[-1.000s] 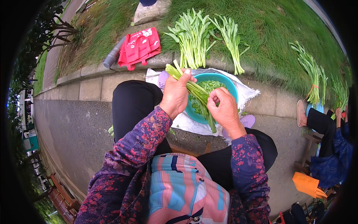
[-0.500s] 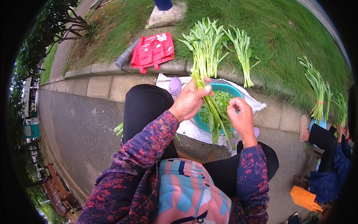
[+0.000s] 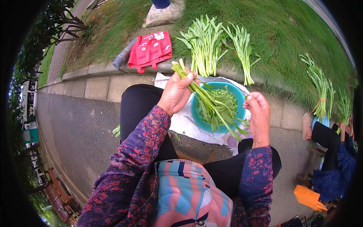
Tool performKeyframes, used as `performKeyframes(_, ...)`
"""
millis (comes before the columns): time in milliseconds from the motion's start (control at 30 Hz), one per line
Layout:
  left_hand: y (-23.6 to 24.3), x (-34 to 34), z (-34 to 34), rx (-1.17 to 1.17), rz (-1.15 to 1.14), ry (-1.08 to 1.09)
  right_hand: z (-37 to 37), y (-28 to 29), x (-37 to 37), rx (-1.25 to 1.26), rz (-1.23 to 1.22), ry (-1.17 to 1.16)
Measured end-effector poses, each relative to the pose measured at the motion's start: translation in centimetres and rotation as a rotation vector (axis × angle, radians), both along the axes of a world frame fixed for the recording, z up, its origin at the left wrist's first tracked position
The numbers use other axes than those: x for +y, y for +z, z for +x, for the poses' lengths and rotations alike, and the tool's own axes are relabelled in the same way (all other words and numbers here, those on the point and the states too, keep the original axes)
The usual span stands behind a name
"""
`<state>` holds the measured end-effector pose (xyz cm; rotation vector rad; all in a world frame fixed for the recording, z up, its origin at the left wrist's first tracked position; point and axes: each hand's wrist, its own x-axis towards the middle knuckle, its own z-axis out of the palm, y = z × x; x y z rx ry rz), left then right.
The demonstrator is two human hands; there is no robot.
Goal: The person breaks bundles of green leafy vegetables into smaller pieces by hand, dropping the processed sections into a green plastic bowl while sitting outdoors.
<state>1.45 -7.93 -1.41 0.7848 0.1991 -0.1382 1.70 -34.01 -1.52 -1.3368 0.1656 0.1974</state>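
Hands: our left hand grips a bunch by its stalks; our right hand is closed at the fingertips on a bit of green.
Bunch: slants above the basin, leafy ends reaching past its near rim.
Basin: teal, round; we see loose leaves inside.
Sack: white, spread under the basin.
Bag: red, beside a grey bottle; contents hidden from us.
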Motion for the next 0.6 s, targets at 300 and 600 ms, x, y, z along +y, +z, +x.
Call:
performKeyframes(300, 0.4, -1.5, -0.6, -0.188, 0.692, -0.092, -1.2, -0.4, -1.3, -0.566, -0.878, 0.199)
performKeyframes(600, 0.9, -5.3, -1.5, -0.355, 1.059, -0.321, -1.4, 2.7, 1.2, -0.588, -0.566, -0.048)
